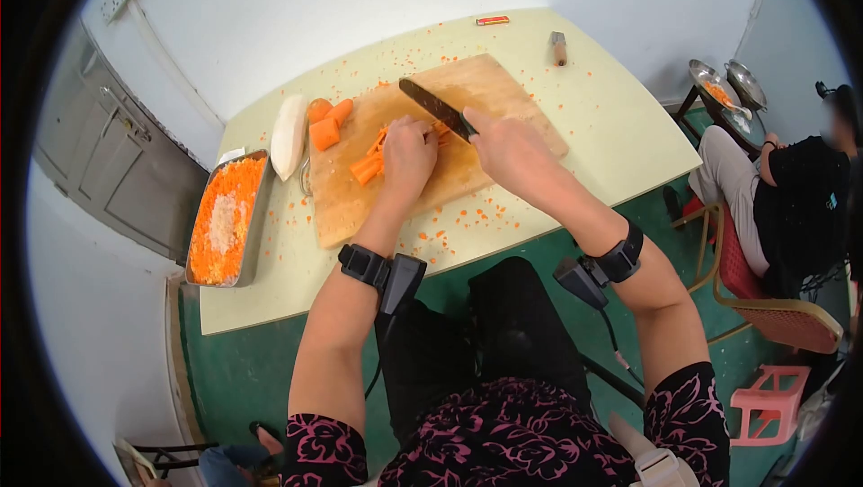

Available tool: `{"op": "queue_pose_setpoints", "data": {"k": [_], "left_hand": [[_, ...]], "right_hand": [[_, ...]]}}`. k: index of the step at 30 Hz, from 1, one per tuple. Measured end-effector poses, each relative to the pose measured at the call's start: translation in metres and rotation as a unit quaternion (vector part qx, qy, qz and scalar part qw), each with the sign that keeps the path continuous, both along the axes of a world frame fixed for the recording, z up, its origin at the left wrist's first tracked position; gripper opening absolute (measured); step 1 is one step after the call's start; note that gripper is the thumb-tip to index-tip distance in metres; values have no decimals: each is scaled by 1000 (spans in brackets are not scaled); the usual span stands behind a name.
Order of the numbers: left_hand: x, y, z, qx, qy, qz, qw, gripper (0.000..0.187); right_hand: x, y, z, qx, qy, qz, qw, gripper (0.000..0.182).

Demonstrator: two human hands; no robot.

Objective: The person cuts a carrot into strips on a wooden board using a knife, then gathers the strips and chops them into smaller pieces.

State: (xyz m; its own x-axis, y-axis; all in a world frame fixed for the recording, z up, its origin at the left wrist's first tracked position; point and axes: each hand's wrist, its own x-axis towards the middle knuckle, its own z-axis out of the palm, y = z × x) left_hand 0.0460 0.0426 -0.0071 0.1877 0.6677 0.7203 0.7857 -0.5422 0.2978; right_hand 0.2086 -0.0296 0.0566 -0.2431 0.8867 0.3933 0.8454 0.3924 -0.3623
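The right hand (508, 150) is closing its grip around the handle of a dark-bladed knife (436, 107), fingers wrapped tight, the blade angling up and to the left over the wooden cutting board (485, 82). The left hand (409, 154) is pressing down on a bunch of carrot sticks (367, 166), its fingers curled together on top of them just beside the blade; the sticks are lying near the middle of the board, partly hidden under the hand. Both wrists are wearing black strapped devices.

At the board's upper left corner, several thicker carrot chunks (325, 123) are sitting together, and a peeled white radish (289, 134) is lying just off the board's edge, touching or nearly touching it. Further left, a metal tray (258, 208) is holding grated carrot with some white shreds in the middle. Small orange bits are lying scattered across the pale counter (611, 136). Near the counter's far edge, a small wooden-handled tool (559, 47) and a little red object (492, 20) are resting well apart from the board. To the right, another person is sitting on a chair beside a low stand with metal dishes.
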Motion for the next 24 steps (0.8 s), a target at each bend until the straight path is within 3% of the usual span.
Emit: {"op": "queue_pose_setpoints", "data": {"k": [24], "left_hand": [[1, 1, -5, -1, -16, 7, 1000, 7]], "right_hand": [[-2, 4, 2, 0, -14, -3, 1000, 38]]}}
